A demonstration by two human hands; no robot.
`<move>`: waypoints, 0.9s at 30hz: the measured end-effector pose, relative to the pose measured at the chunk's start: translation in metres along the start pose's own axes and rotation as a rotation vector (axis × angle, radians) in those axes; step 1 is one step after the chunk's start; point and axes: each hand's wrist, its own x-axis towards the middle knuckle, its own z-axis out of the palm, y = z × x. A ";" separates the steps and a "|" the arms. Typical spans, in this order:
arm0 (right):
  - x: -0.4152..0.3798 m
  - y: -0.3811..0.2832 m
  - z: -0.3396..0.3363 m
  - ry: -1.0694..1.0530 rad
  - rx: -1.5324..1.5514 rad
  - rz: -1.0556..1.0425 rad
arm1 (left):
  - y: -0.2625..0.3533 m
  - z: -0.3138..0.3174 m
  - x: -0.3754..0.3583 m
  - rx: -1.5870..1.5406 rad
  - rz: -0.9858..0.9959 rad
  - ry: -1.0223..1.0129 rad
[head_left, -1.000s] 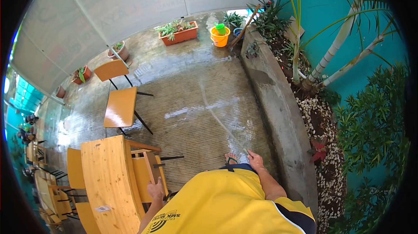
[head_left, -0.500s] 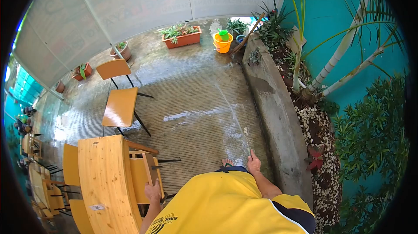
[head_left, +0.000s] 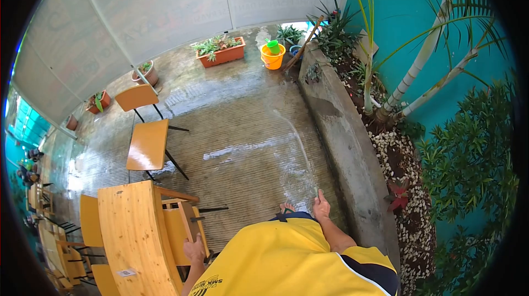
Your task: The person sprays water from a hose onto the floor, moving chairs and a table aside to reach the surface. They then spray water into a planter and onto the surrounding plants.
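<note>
My right hand is closed on the end of a hose, low in the middle of the view, and a thin stream of water runs from it onto the wet ribbed floor. My left hand is closed on the wooden back of a chair pushed against the wooden table. Most of the hose is hidden by my hand and body. A sandalled foot shows between my hands.
An orange chair stands beyond the table. Orange bucket with a green scoop and a planter are by the white screen. A low concrete wall edges the plant bed on the right. More tables and chairs are at far left.
The view has shifted slightly, so the bucket, planters and chair sit a little further left. The water stream now curves more. Both hands keep their holds.
</note>
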 end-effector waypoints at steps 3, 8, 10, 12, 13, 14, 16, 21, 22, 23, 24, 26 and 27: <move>-0.002 0.000 -0.001 0.050 0.024 -0.034 | 0.009 -0.004 -0.005 0.064 -0.036 0.020; -0.002 -0.002 -0.003 0.080 0.050 -0.061 | 0.025 -0.017 -0.020 0.007 -0.016 0.006; -0.002 -0.005 -0.004 0.099 0.057 -0.059 | 0.025 -0.019 -0.020 -0.018 -0.010 -0.004; 0.000 -0.006 -0.004 0.124 0.085 -0.060 | 0.024 -0.016 -0.018 0.063 -0.016 0.030; 0.000 -0.006 -0.004 0.125 0.087 -0.060 | 0.022 -0.014 -0.018 0.062 -0.015 0.031; -0.001 -0.006 -0.003 0.133 0.102 -0.059 | 0.021 -0.014 -0.018 0.065 -0.013 0.034; 0.000 -0.008 -0.003 0.142 0.120 -0.061 | 0.021 -0.013 -0.016 0.065 -0.011 0.039; 0.001 -0.010 -0.010 0.188 0.132 0.023 | 0.022 -0.014 -0.018 0.058 -0.023 0.031; 0.003 -0.012 -0.011 0.189 0.132 0.021 | 0.021 -0.013 -0.017 0.056 -0.023 0.031; 0.004 -0.013 -0.012 0.204 0.146 -0.015 | 0.019 -0.012 -0.016 0.039 -0.020 0.027; 0.005 -0.013 -0.013 0.219 0.159 -0.049 | 0.018 -0.012 -0.015 0.023 -0.016 0.024; 0.007 -0.016 -0.012 0.221 0.161 -0.058 | 0.017 -0.011 -0.014 0.028 -0.016 0.026; 0.008 -0.018 -0.013 0.222 0.163 -0.068 | 0.017 -0.011 -0.014 0.032 -0.017 0.029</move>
